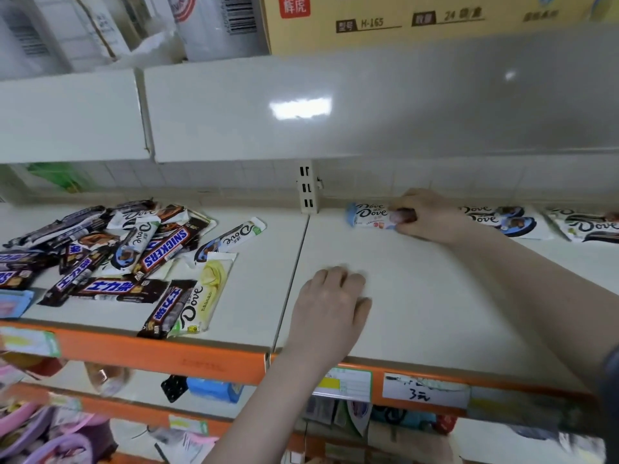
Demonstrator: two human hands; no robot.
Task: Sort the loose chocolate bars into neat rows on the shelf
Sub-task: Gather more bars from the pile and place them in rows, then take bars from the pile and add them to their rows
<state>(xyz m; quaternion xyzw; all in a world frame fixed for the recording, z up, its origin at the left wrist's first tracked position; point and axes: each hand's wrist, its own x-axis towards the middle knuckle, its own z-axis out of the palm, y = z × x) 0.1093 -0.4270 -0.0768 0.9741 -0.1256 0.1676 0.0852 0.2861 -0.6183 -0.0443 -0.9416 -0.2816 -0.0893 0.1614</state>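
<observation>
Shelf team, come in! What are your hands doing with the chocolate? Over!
Right hand pinching Dove bar at shelf back. Left hand resting on shelf, holding nothing. Loose pile unsorted at left. Nothing blocking.

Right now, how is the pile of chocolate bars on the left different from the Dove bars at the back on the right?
The left pile is jumbled, bars crossing at all angles; the Dove bars at the back lie side by side along the wall. The pile mixes Snickers with Dove; the back row shows only Dove. No hand touches the pile, while the right hand holds the pale blue Dove bar at the row's end. Both sit on the same shelf.
</observation>
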